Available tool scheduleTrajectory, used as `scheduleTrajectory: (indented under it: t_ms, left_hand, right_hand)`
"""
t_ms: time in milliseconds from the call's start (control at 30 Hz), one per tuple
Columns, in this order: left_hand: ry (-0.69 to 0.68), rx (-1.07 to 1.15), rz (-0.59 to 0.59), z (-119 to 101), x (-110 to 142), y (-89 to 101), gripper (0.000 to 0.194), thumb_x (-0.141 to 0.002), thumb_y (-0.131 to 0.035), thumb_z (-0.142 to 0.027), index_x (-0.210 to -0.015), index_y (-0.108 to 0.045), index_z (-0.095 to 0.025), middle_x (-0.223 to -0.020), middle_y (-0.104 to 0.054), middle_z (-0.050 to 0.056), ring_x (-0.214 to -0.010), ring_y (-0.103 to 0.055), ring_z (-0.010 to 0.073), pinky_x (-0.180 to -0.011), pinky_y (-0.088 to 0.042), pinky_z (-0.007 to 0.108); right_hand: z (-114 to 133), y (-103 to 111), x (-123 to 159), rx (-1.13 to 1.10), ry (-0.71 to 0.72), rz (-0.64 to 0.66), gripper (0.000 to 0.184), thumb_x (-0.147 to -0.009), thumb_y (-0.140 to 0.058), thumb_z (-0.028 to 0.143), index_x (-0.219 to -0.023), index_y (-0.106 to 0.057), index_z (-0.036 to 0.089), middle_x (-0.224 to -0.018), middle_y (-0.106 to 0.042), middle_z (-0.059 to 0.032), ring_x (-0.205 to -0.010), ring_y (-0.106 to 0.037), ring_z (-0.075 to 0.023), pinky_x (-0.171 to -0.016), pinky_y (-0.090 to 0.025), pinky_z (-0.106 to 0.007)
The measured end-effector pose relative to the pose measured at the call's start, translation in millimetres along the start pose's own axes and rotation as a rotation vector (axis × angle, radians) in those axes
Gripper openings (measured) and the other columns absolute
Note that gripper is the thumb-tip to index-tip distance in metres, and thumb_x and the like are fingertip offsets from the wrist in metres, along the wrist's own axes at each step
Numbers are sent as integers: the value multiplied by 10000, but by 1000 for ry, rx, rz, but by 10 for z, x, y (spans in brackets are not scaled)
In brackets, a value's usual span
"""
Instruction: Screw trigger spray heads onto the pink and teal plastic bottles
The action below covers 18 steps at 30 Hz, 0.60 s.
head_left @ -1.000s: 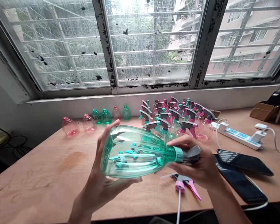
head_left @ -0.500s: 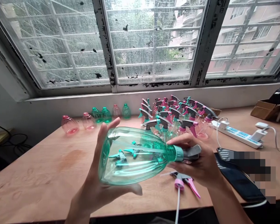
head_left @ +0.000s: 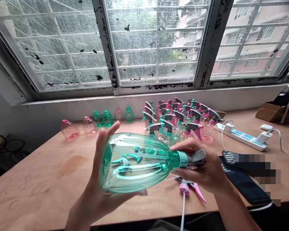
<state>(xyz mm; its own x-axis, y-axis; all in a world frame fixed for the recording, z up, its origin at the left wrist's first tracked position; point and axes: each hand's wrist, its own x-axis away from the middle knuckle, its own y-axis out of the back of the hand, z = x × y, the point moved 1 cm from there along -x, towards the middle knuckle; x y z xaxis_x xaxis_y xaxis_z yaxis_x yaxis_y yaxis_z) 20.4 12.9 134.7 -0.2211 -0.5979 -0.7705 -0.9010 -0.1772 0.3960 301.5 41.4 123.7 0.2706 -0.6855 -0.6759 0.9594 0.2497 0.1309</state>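
A clear green spray bottle (head_left: 132, 141) lies tilted nearly sideways between my hands above the table. My left hand (head_left: 93, 189) cups its base, with the thumb underneath and the fingers behind. At the neck, my right hand (head_left: 208, 170) grips the grey trigger spray head (head_left: 196, 158), whose teal collar (head_left: 182, 159) sits on the bottle neck. A thin tube runs inside the bottle. Through the plastic, loose teal spray heads (head_left: 122, 162) show on the table. Below my right hand lies a pink-and-grey spray head (head_left: 184, 188), its tube pointing toward me.
Several bottles with spray heads (head_left: 178, 117) stand crowded at the back. Pink bottles (head_left: 70, 130) and green bottles (head_left: 108, 118) without heads line the back left. On the right are a power strip (head_left: 243, 138), phones (head_left: 248, 186) and a cardboard box (head_left: 267, 112).
The bottle has shifted slightly left and down in view, with both hands still on it. The whole view has also moved a little; the table items look unchanged.
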Motion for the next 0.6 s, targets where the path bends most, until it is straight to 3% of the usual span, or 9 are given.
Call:
scheduleTrajectory:
  t_ms: [67, 167, 300, 400, 467, 533, 600]
  left_hand:
    - [44, 7, 22, -20, -5, 15, 1381, -715, -1009, -452, -1758, -107, -389, -1834, -225, 127, -1592, -407, 454, -1222, -513, 651]
    - [33, -47, 38, -66, -38, 47, 1215, -809, -945, -464, -1754, -189, -352, -1838, -230, 109, -1666, -274, 421, -1350, -318, 635]
    - [-81, -79, 79, -101, -61, 67, 1179, -876, -892, -224, -1761, -121, -340, -1848, -204, 88, -1699, -231, 333, -1332, -397, 482]
    - [-77, -95, 120, -114, -25, 58, 1146, -921, -774, -69, -1756, -56, -385, -1866, -133, 75, -1711, -199, 336, -1272, -477, 507]
    - [-1, -91, 146, -132, 1, 51, 1189, -933, -809, -161, -1754, 21, -389, -1868, -99, 105, -1707, -181, 402, -1257, -463, 634]
    - [77, -64, 144, -161, 4, 52, 1264, -908, -871, -356, -1752, 70, -378, -1862, -118, 137, -1689, -192, 471, -1254, -379, 766]
    - [100, -53, 121, -192, -19, 63, 1244, -884, -874, -491, -1759, 4, -384, -1847, -192, 137, -1674, -219, 497, -1262, -304, 816]
  right_hand:
    - [-19, -9, -13, 19, 7, -8, 346, -878, -930, 251, -1166, -743, 289, -803, -741, 24, -612, -642, -149, -547, -503, -243]
    - [-38, -34, -28, -5, -6, -11, 337, -888, -925, 258, -1170, -742, 278, -816, -751, 15, -606, -665, -150, -546, -528, -240]
    - [-18, -62, -24, -66, -43, -32, 286, -919, -902, 331, -1148, -747, 259, -868, -795, -11, -604, -736, -159, -556, -593, -242]
    - [0, -50, -6, -84, -35, -54, 270, -930, -895, 311, -1153, -748, 272, -871, -812, 1, -601, -763, -148, -552, -613, -211]
    - [-3, -30, 4, -71, -20, -43, 292, -920, -901, 255, -1166, -745, 288, -875, -817, 14, -614, -774, -141, -552, -616, -186]
    - [-13, -9, 7, -49, -2, -22, 323, -921, -888, 193, -1186, -738, 299, -890, -825, 17, -642, -792, -143, -571, -627, -175]
    - [-22, 3, 4, -36, 11, -6, 358, -917, -879, 148, -1203, -733, 306, -901, -830, 18, -651, -798, -141, -585, -630, -172]
